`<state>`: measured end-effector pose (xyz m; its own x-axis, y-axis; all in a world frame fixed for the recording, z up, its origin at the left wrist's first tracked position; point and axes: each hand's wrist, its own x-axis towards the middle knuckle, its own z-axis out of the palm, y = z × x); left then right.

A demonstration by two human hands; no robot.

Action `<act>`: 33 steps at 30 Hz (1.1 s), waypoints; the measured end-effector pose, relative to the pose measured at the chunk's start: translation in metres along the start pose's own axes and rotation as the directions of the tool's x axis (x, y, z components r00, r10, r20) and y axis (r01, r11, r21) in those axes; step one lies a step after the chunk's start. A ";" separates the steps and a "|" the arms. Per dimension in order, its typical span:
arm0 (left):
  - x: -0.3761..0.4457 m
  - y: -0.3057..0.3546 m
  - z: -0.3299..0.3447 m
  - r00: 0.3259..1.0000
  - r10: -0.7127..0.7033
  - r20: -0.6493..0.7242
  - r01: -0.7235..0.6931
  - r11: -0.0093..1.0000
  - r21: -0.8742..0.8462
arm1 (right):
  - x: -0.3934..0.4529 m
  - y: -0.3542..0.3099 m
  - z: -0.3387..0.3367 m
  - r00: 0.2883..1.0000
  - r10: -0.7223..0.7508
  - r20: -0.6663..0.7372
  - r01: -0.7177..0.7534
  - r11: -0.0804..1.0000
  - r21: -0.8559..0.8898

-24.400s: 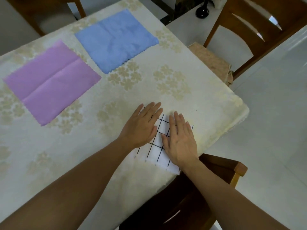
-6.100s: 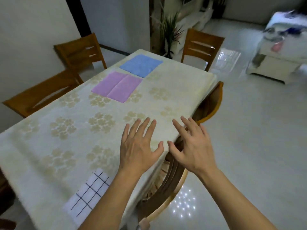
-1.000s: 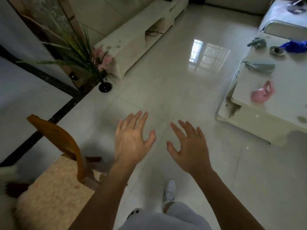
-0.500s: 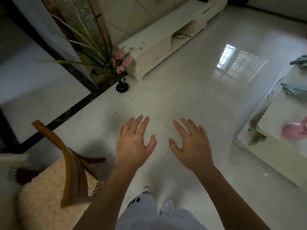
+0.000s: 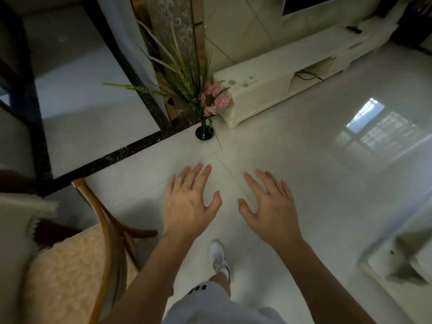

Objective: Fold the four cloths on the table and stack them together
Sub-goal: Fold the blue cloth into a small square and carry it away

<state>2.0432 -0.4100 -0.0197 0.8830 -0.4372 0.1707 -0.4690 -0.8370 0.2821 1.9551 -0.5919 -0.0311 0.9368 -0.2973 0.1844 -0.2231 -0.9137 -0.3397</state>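
Progress not readable here: no cloths in frame, so folded count and stack unknown; likely walking between spots, folding still left by judgement. Left hand [image 5: 189,206] released, fingers spread, grasping nothing, centre of frame over floor. Right hand [image 5: 272,206] same, empty, just right of it. Only a sliver of desk [image 5: 14,220] with pale fringed covering at left edge. Curved wooden chair [image 5: 109,242], fuzzy beige seat pad, lower left. Glossy pale tile floor [image 5: 304,160] reflecting a window. Small black vase [image 5: 204,133] with stiff green leaves and pink flowers, upper centre. White sneaker [image 5: 218,256], bottom centre.
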 end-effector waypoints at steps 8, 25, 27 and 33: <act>0.127 -0.065 -0.004 0.995 -0.087 -0.043 0.087 0.996 0.011 | 0.151 -0.031 0.033 0.992 -0.120 0.040 0.121 0.992 -0.040; 0.237 -0.172 -0.009 0.952 -0.284 -0.112 0.288 0.957 0.027 | 0.322 -0.105 0.099 0.924 -0.376 0.075 0.375 0.927 0.027; 0.247 -0.183 -0.010 0.943 -0.314 -0.112 0.320 0.947 0.040 | 0.340 -0.113 0.109 0.908 -0.409 0.089 0.406 0.912 0.048; 0.298 -0.226 -0.014 0.899 -0.404 -0.171 0.418 0.906 0.057 | 0.419 -0.147 0.139 0.858 -0.494 0.145 0.484 0.870 0.097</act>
<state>2.4120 -0.3467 -0.0190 0.9797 0.0015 0.2005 -0.0544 -0.9604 0.2731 2.4182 -0.5441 -0.0321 0.9526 0.2362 0.1919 0.2856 -0.9117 -0.2955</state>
